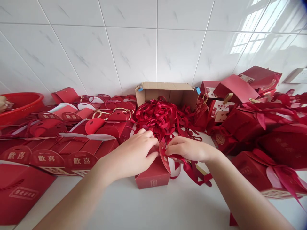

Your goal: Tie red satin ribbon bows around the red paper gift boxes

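Observation:
A small red gift box (153,176) stands on the white table (148,207) in front of me. My left hand (134,153) rests on its top with the fingers curled round the box's handle flap (165,158). My right hand (188,148) pinches a red ribbon (195,171) at that same flap, and the ribbon trails down to the right of the box. Both hands meet at the top of the box.
A cardboard box (168,91) spilling red ribbons (163,116) sits against the tiled wall. Flat and folded red gift boxes (59,150) lie at the left, ribbon-tied ones (263,127) pile at the right. A red basin (20,105) stands far left.

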The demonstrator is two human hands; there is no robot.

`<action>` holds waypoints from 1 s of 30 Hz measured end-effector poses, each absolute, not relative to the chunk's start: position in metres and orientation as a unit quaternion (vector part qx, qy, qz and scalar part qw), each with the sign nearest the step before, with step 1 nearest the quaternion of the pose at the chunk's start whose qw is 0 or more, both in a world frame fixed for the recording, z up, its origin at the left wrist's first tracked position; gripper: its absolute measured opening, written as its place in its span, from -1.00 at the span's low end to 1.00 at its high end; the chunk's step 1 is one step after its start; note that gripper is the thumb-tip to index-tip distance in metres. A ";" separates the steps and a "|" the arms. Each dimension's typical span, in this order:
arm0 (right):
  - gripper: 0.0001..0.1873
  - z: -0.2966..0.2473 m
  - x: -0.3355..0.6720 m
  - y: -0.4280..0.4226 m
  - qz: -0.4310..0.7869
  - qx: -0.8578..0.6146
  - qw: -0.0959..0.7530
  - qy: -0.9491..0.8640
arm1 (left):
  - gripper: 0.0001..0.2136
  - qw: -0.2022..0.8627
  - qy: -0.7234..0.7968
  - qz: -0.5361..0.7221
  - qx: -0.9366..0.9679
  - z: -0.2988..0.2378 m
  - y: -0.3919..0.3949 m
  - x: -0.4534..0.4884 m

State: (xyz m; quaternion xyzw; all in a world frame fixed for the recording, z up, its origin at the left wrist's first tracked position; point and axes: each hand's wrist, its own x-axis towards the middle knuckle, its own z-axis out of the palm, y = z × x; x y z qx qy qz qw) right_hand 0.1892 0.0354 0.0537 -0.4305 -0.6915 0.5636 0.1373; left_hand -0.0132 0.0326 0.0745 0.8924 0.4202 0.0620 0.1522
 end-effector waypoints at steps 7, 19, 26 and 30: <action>-0.69 0.050 0.189 0.034 0.506 -0.456 0.120 -0.722 | -0.78 0.122 0.405 0.108 0.900 0.078 0.032 -0.014; -0.66 0.050 0.189 0.033 0.503 -0.436 0.105 -0.739 | -0.78 0.168 0.425 0.086 0.885 0.078 0.035 -0.022; -0.72 0.050 0.185 0.030 0.419 -0.480 0.269 -0.722 | -0.83 0.176 0.400 0.253 0.863 0.086 0.033 -0.015; -0.71 0.055 0.179 0.029 0.526 -0.328 0.356 -0.699 | -0.86 0.144 0.359 0.374 0.843 0.100 0.015 -0.018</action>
